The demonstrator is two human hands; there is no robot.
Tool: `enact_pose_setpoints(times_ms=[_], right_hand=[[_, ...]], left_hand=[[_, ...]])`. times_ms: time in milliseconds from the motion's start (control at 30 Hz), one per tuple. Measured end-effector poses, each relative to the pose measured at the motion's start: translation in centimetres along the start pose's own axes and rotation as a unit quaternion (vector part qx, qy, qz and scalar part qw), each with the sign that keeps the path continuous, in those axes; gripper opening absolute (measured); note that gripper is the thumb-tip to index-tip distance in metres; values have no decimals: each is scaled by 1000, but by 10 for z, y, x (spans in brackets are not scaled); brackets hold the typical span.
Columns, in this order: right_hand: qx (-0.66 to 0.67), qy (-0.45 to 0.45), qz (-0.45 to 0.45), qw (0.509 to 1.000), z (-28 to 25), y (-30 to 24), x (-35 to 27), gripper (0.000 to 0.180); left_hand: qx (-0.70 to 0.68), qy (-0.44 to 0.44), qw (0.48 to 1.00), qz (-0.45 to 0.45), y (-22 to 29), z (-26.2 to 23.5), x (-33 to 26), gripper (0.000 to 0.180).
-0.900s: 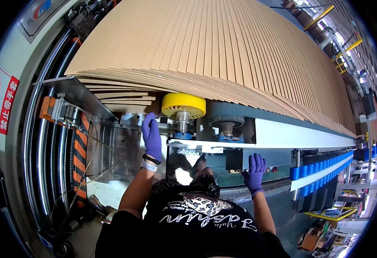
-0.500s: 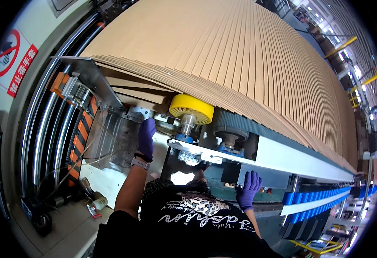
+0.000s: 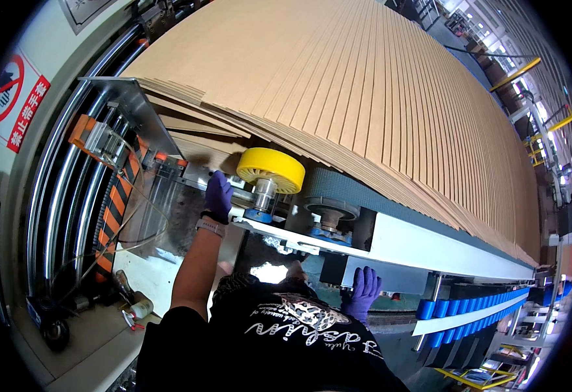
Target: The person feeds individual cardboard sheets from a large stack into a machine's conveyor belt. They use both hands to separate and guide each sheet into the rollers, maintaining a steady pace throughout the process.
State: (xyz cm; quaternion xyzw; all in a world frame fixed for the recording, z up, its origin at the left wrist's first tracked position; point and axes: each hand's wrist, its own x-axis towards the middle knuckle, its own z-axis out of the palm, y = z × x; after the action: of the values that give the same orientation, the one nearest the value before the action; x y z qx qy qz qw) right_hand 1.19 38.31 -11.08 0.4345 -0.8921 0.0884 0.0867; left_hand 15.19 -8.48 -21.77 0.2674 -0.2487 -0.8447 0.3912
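My left hand (image 3: 218,196), in a purple glove, is closed around a metal bar (image 3: 241,195) left of the yellow wheel (image 3: 271,170). Above and beyond it lies a big overlapping stack of brown cardboard sheets (image 3: 286,72); a few lower sheets sag at its near left corner. My right hand (image 3: 362,292), also gloved in purple, is beside a grey box-shaped panel (image 3: 397,274) under the white side rail (image 3: 429,245). Its fingers point upward, stretched out, with nothing seen in them. Its palm side is hidden.
A dark ribbed belt (image 3: 338,189) runs under the sheets. An upright metal plate (image 3: 143,108) stands at the stack's left end, beside steel rollers (image 3: 61,196) and an orange-black striped guard (image 3: 117,222). A spray bottle (image 3: 139,312) sits low left; blue rollers (image 3: 452,310) line the right.
The view has shifted slightly, so the wheel and rail sit further left. My left hand has curled from a straighter pose onto the bar. My right hand stays by the panel.
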Motion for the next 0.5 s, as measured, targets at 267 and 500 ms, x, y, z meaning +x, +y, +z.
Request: enact_pose_setpoints(times_ms=[267,500], right_hand=[[17,-20,16,1000,-6,-5,1,91],[4,25,-5,1000,0,-5,0,90]], left_hand=[[70,-50,988,126,28,11,-2,16],[113,22,930,349,138,71,57,49]])
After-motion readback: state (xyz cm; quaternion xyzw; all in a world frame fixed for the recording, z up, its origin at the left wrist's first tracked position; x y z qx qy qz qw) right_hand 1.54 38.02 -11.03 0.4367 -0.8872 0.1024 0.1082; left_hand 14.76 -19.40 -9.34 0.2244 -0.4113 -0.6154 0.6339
